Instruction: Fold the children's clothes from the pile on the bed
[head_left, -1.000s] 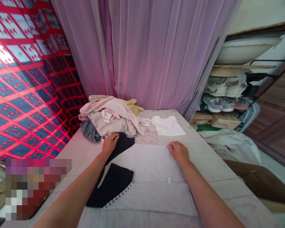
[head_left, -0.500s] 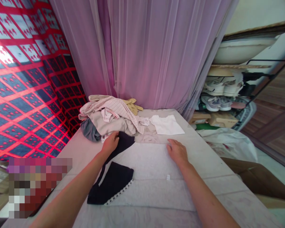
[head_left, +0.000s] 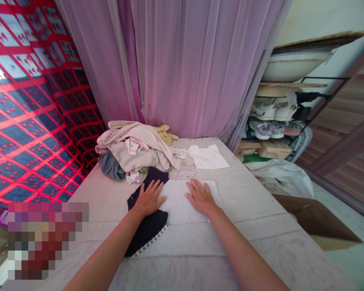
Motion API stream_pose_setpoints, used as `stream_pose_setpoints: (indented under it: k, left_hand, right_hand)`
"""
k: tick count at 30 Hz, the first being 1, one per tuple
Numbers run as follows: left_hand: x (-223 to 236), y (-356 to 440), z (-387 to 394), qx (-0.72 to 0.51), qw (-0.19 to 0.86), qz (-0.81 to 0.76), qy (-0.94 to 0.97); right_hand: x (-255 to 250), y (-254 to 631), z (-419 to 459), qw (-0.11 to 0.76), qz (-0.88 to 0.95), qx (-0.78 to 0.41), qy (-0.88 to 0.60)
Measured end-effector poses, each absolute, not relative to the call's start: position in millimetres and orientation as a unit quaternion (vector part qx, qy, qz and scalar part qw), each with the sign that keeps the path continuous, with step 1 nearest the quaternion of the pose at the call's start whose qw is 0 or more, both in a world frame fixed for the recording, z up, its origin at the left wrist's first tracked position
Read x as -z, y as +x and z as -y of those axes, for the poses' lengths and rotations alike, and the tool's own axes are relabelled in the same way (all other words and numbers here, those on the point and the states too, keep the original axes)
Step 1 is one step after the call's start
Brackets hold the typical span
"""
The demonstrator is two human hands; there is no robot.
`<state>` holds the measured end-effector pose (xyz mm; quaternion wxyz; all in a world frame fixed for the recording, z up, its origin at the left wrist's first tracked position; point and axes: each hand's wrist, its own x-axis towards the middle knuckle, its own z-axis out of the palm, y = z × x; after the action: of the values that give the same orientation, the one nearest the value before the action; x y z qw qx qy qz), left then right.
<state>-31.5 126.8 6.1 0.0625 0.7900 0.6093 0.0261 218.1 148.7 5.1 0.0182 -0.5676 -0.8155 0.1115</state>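
A pale grey garment [head_left: 182, 234] with black parts [head_left: 148, 230] at its left lies flat on the bed in front of me. A black-and-white trim runs along the lower black part. My left hand [head_left: 148, 198] rests with fingers spread over the black part, its thumb reaching onto the pale cloth. To the right, my right hand [head_left: 200, 196] lies flat on the pale part, fingers stretched forward. Neither hand grips anything. Cloth under both palms is hidden.
Beyond my left hand is a heap of clothes [head_left: 136, 149]. A small white top [head_left: 209, 157] lies flat at the far right. Purple curtains [head_left: 185, 72] hang behind the bed. A shoe rack [head_left: 276, 85] and an open cardboard box [head_left: 315, 218] stand on the right.
My left hand has let go of the upper black edge and come nearer to me, flattening out. My right hand has moved left onto the pale cloth. The view has shifted slightly.
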Motion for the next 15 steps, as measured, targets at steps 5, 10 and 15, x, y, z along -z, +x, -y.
stream_pose_setpoints:
  k: [5, 10, 15]
  left_hand:
    - [-6.1, -30.4, -126.5, -0.019, 0.063, -0.61, 0.79]
    - [-7.8, -29.9, -124.3, -0.013, 0.053, -0.608, 0.792]
    - [-10.5, -29.3, -123.7, -0.012, 0.059, -0.61, 0.79]
  right_hand:
    - [-3.8, 241.9, -156.0, -0.007, 0.776, -0.094, -0.624]
    - [-6.7, 250.3, -158.6, -0.031, 0.748, -0.087, -0.657]
    - [-4.2, 248.5, -151.9, -0.006, 0.723, -0.066, -0.687]
